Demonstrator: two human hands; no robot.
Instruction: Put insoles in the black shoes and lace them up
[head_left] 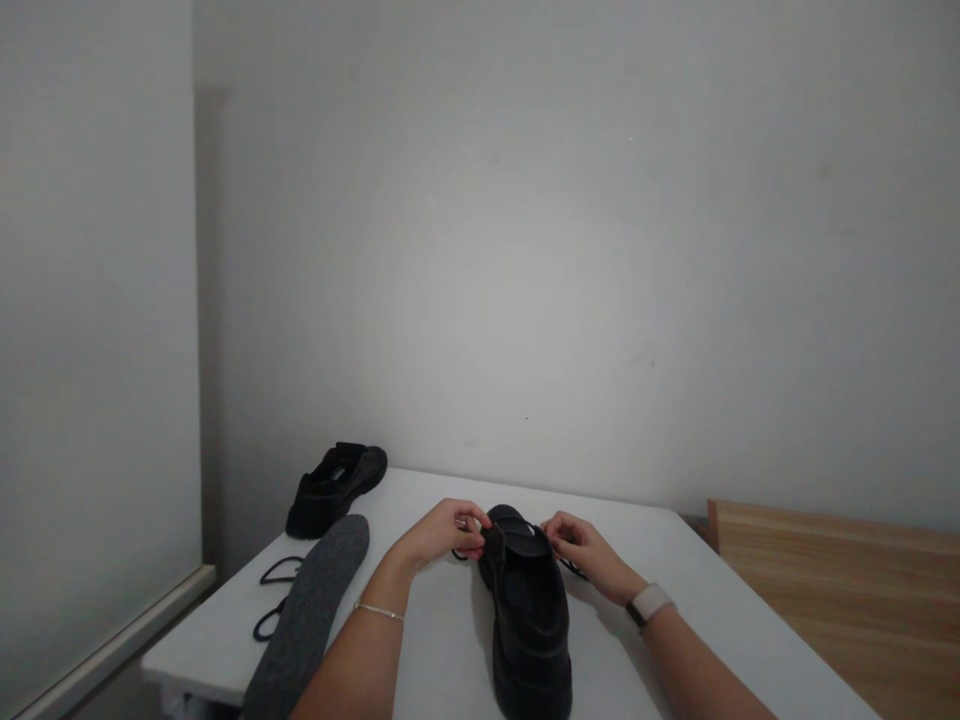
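A black shoe (531,640) stands on the white table with its heel toward me and its tongue (525,540) folded up at the front of the opening. At its left side my left hand (450,530) is closed in a pinch by the eyelet flap, and a bit of black shoelace (459,556) shows beneath the fingers. On the other side my right hand (586,552) also pinches close to the eyelets, with black lace trailing under it. The fingertips partly hide the lace and eyelets.
Another black shoe (337,487) sits at the table's far left corner. A grey felt insole (311,610) lies left of my left forearm, partly over a loose black lace (274,575). The white table (442,640) meets a wall behind; a wooden board (832,590) stands at right.
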